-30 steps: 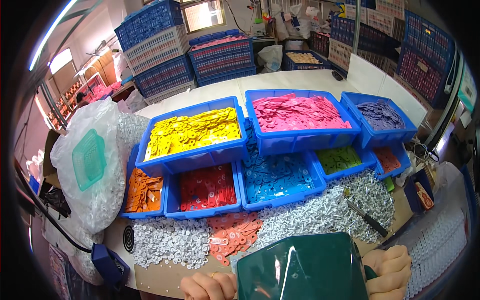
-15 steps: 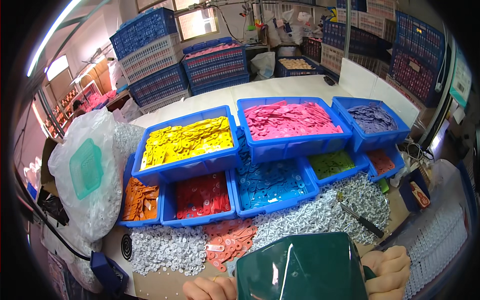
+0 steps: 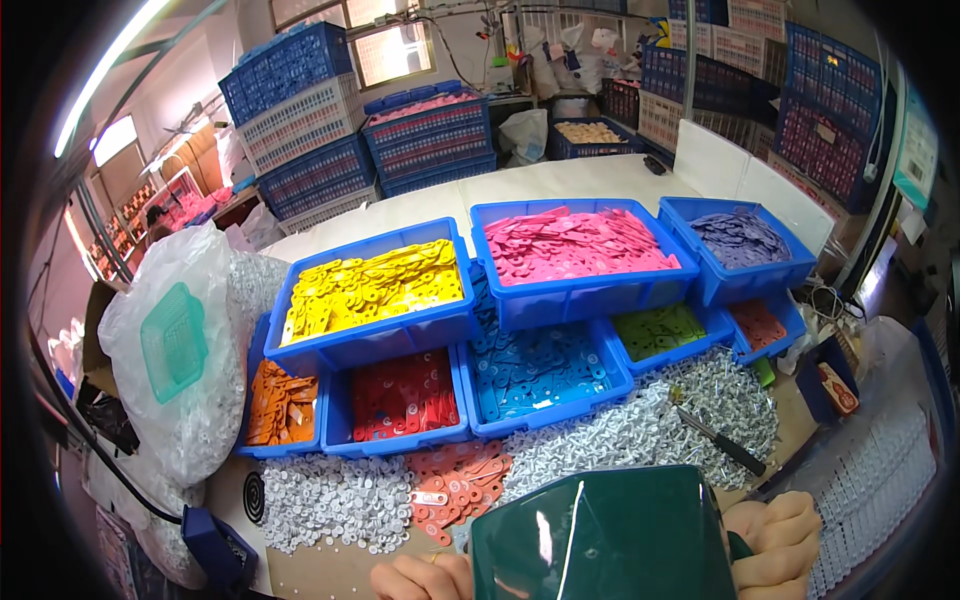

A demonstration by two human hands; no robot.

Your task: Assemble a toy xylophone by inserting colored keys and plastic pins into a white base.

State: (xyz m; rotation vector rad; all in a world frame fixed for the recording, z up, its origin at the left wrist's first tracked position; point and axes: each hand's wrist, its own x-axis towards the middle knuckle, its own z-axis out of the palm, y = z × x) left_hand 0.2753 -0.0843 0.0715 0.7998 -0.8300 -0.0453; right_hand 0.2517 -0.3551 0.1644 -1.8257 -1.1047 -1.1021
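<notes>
A dark green machine housing [image 3: 605, 535] rises at the lower edge between my hands. My left hand [image 3: 424, 578] is at its left side, fingers curled and a ring on one. The fingertips are hidden by the housing. On the right my right hand [image 3: 780, 548] is closed in a fist against the housing, beside a small dark green tab; what it grips is hidden. Just beyond lie flat salmon-coloured plastic strips with holes [image 3: 458, 485], a heap of small white round caps [image 3: 335, 503] and a pile of white plastic pegs [image 3: 600, 445].
Blue bins hold yellow strips [image 3: 375, 285], pink strips [image 3: 580, 245], purple strips [image 3: 740, 238], red strips [image 3: 405, 392] and blue strips [image 3: 540, 365]. A black-handled tool [image 3: 735, 452] lies on metallic pieces. A plastic bag [image 3: 170, 350] with a green basket [image 3: 174, 340] stands left. Stacked crates [image 3: 290, 120] stand behind.
My left hand has shifted very slightly to the right beside the housing. My right hand keeps its closed pose. The whole view has tilted a little.
</notes>
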